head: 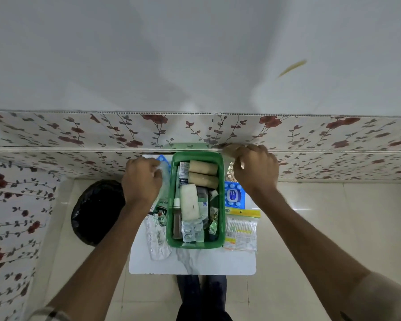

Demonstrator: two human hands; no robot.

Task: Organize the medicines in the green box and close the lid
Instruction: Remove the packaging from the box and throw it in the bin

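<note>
The green box (220,200) stands open in the middle of a small white table (192,262). Inside it lie two tan bandage rolls (203,173), a white pad (189,201), small bottles and a blister strip (192,230). A green piece that may be the lid (188,146) shows behind the box at the wall. My left hand (141,179) is to the left of the box, fingers closed on a clear hand-wash pouch (161,202). My right hand (255,167) is at the box's far right corner, fingers curled on a gold foil strip (229,173).
Right of the box lie a blue blister card (234,195) and a cotton swab pack (241,230). Clear blister strips (158,239) lie to its left. A black bin bag (97,212) stands on the floor beside the table. A floral wall panel (79,135) runs right behind it.
</note>
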